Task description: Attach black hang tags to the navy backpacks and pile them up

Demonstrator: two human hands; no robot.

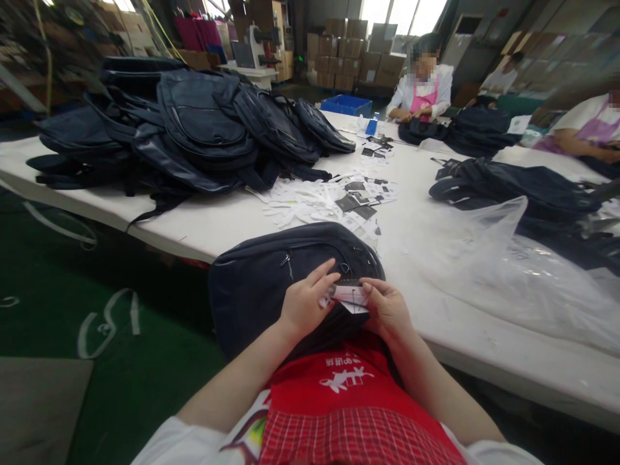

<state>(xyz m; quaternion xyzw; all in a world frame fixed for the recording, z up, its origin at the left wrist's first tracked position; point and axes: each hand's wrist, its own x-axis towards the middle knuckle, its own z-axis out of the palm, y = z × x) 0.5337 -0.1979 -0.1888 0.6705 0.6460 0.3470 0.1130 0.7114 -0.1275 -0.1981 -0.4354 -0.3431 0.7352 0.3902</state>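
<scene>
A dark navy backpack [252,290] lies at the near table edge, against the red apron. Above its zipped front, both hands hold a white and black paper hang tag [351,294] with a thin dark string. My left hand [310,300] pinches the tag's left end, its other fingers stretched out. At the tag's right end, my right hand [387,307] is closed on it with thumb and fingers. Just beyond the backpack, a loose pile of white strips [305,200] and black and white tags [358,203] is spread on the table.
Navy backpacks [203,123] are heaped on the left of the white table [411,258]. Clear plastic bags [513,271] and more backpacks [523,187] lie to the right. Across the table a person in a pink apron [423,97] works near a blue crate [346,104].
</scene>
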